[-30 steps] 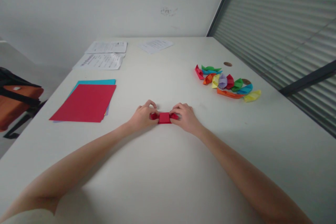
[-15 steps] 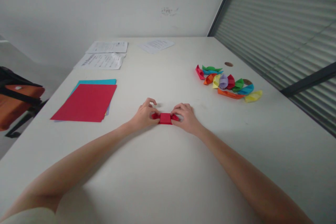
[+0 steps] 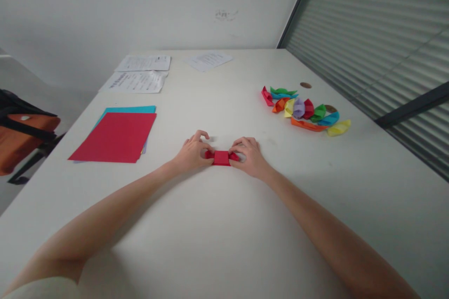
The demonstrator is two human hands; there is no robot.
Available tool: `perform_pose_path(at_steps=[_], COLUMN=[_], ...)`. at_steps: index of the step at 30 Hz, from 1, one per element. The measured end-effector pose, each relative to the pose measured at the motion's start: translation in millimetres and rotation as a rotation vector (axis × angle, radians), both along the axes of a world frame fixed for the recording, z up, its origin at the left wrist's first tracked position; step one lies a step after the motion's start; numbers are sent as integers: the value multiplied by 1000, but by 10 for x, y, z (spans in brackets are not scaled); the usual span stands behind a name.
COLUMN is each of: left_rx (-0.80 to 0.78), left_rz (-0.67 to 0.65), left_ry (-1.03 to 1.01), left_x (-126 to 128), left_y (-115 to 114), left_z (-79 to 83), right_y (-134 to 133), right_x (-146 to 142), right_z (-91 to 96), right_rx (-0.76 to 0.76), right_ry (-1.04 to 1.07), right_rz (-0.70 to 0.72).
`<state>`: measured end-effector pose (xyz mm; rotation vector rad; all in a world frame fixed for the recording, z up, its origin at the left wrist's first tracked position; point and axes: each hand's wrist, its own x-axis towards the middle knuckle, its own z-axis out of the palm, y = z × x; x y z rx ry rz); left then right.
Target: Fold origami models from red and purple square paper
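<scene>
A small piece of folded red paper (image 3: 221,157) lies at the middle of the white table, flat and square in its centre with a pointed flap at either end. My left hand (image 3: 192,152) pinches its left end between thumb and index finger, the other fingers curled above. At the right end, my right hand (image 3: 249,156) grips the paper the same way, thumb on the near side. Both hands partly cover the flaps.
On the left lies a stack of coloured paper (image 3: 114,138), red on top. Several folded paper boats (image 3: 298,108) in mixed colours sit at the right. Printed sheets (image 3: 140,81) lie at the back left, a chair (image 3: 26,135) stands beyond the left edge, and blinds (image 3: 382,32) line the right.
Almost nothing differs. Both hands keep their pinch on the folded red paper, with only a very slight shift of the fingers at its ends.
</scene>
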<state>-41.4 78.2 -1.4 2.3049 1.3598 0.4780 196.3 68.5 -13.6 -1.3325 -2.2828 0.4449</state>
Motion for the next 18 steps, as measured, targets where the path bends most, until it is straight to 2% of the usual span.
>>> perform_pose_path(at_steps=[13,18], left_rx=[-1,-60], left_rz=[-7,1], left_ry=[5,-139], left_x=[-13,10], left_y=[-15,-13], left_z=[38,56], right_y=[-3,-13], right_x=[-5,-15], right_z=[17,16], right_rx=[-7,57], right_ry=[-20,-11], right_rz=[-5,30])
